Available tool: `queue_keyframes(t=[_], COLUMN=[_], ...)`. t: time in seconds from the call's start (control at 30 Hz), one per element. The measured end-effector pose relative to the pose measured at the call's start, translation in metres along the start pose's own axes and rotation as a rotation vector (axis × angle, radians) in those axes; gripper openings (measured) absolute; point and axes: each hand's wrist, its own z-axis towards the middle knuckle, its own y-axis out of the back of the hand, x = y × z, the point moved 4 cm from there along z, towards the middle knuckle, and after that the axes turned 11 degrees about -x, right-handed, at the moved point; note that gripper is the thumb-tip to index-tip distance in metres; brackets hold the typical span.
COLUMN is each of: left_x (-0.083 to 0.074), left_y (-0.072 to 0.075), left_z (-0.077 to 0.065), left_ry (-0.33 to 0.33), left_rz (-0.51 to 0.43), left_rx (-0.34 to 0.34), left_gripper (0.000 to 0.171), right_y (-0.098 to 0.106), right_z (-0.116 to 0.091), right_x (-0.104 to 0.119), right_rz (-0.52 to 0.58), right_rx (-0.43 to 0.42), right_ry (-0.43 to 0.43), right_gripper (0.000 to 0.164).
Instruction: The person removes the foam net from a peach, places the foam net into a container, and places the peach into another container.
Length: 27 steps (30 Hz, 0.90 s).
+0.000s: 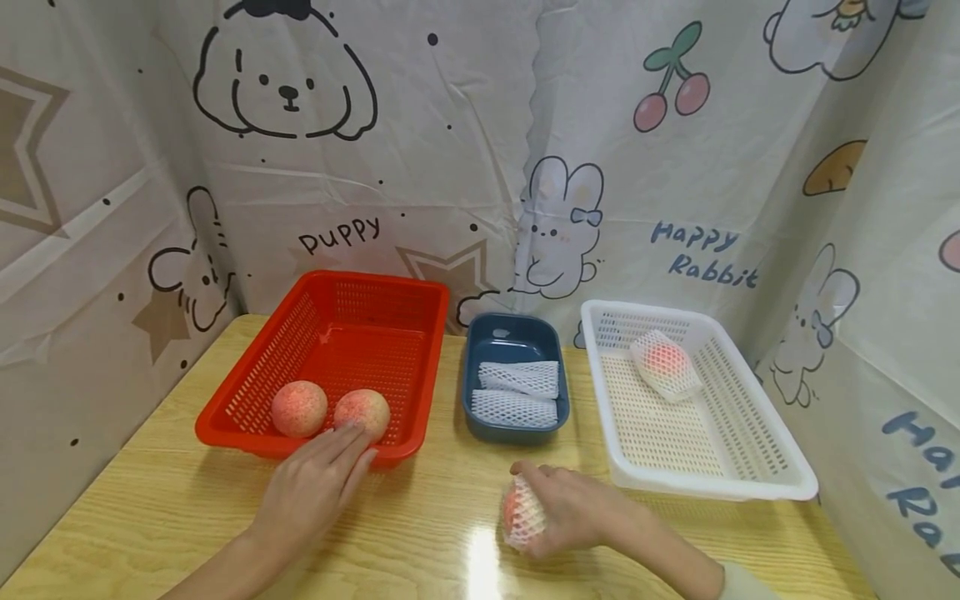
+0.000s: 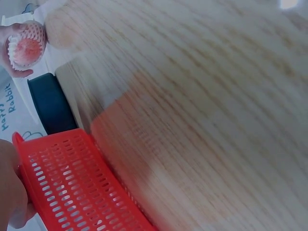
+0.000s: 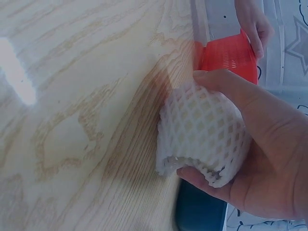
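Observation:
My right hand [image 1: 573, 508] grips a peach [image 1: 517, 515] wrapped in a white foam net [image 3: 202, 130], just above the table in front of the blue tray. The thumb lies on one side of the net and the fingers on the other. Over the near rim of the red basket [image 1: 378, 329] reaches my left hand [image 1: 311, 483], its fingers extended against the near side of a bare peach [image 1: 365, 410]. Beside that one lies a second bare peach [image 1: 299, 408]. In the left wrist view, the basket wall hides the left fingertips.
Two folded foam nets [image 1: 517, 379] lie in the blue tray [image 1: 516, 435] at the middle. To the right stands a white basket [image 1: 716, 487] holding one netted peach [image 1: 666, 362]. A printed curtain [image 1: 450, 150] hangs behind and along both sides of the wooden table [image 1: 420, 542].

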Motion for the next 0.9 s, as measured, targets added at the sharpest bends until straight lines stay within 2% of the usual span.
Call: queue_keyframes(t=[0.23, 0.53, 0.9], left_x=[0.001, 0.001, 0.002], left_y=[0.000, -0.002, -0.001], left_z=[0.000, 0.000, 0.000], left_ry=[-0.036, -0.039, -0.040], left_rz=[0.012, 0.002, -0.008], left_rx=[-0.058, -0.048, -0.060], left_gripper=[0.063, 0.063, 0.057], right_y=[0.000, 0.000, 0.000], right_z=[0.000, 0.001, 0.004], right_x=[0.004, 0.009, 0.013], right_rz=[-0.038, -0.098, -0.156], right_rx=[-0.035, -0.041, -0.074], right_ry=[0.034, 0.033, 0.076], right_gripper=[0.079, 0.085, 0.088])
